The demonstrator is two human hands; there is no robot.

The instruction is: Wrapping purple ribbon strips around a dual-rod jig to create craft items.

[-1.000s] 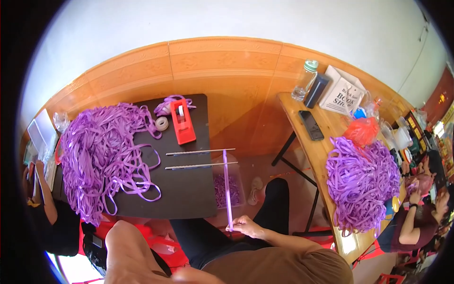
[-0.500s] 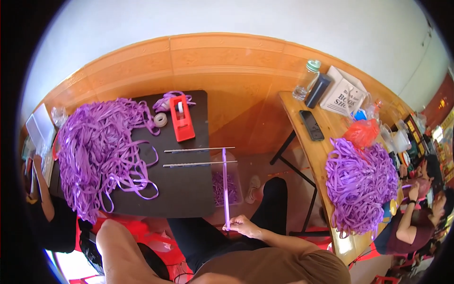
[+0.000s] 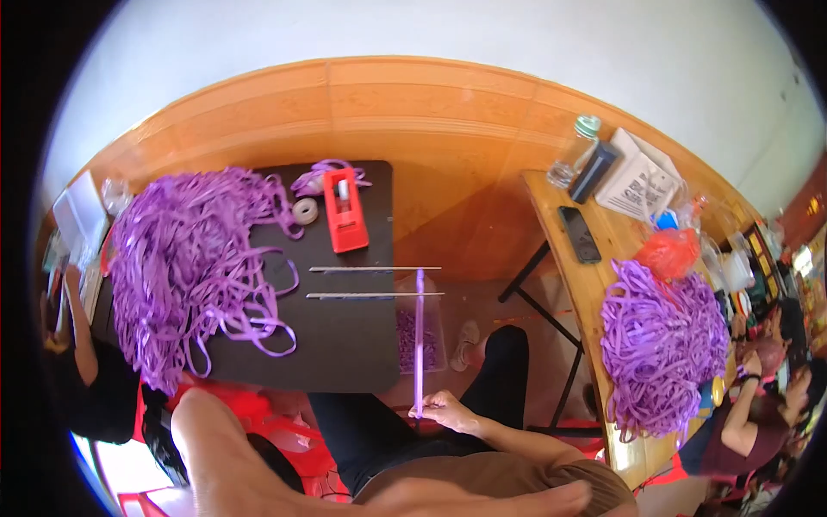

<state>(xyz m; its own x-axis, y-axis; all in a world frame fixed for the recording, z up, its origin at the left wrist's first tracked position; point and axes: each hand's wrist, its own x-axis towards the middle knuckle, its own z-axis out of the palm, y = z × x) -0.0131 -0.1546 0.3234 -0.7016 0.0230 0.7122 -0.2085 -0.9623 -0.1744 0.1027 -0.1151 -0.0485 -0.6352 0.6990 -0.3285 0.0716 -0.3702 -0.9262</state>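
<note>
My right hand (image 3: 444,412) is closed on the lower end of a flat purple ribbon (image 3: 419,345), above my lap. From there the ribbon runs straight up to two thin rods, crossing the near rod (image 3: 370,296) and reaching the far rod (image 3: 370,269). Both rods jut past the right edge of the dark table (image 3: 345,345). My left arm bends back toward my chest. My left hand (image 3: 525,500) lies sideways along the lower edge, close to the camera and partly cut off; its grip is hidden. A large tangled heap of purple ribbon (image 3: 189,258) covers the table's left side.
A red tape dispenser (image 3: 349,228) and a tape roll (image 3: 305,210) sit at the back of the dark table. Under its right edge stands a clear bin (image 3: 435,340). The wooden table (image 3: 551,215) at right carries a phone (image 3: 579,234), bottles and another ribbon heap (image 3: 659,353). People sit on both sides.
My left hand has swung right along the lower edge, across my chest. My right hand keeps hold of the ribbon in nearly the same place. The whole view has shifted slightly.
</note>
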